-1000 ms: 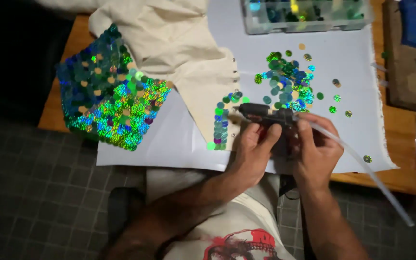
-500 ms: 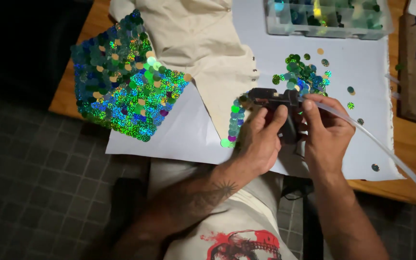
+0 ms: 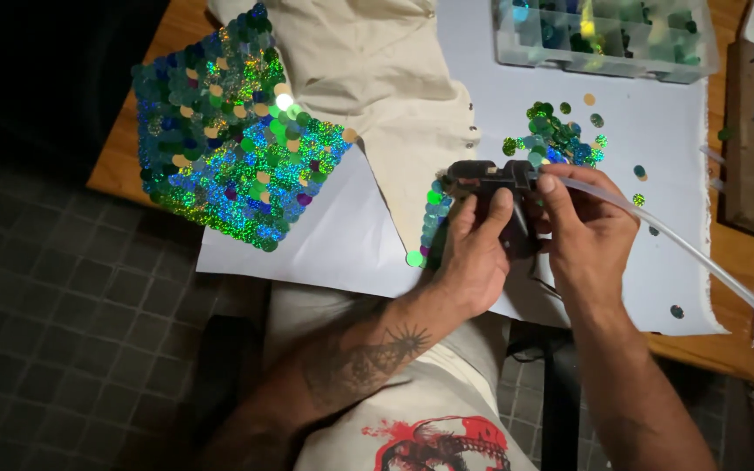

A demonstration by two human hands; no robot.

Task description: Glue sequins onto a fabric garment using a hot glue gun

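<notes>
Both hands grip a black hot glue gun above the white paper sheet, left hand closed round its handle, right hand pinching the rear where the clear glue stick enters; it looks light and rigid, best held by the handle, away from the nozzle near the loose green sequins.

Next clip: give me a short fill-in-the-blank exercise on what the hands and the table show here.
1. Both the left hand and the right hand hold a black ____ gun.
2. A clear stick enters the gun from the ____ side of the picture.
3. The sequined panel lies partly on a ____ sheet of paper.
Missing words: glue; right; white
</notes>
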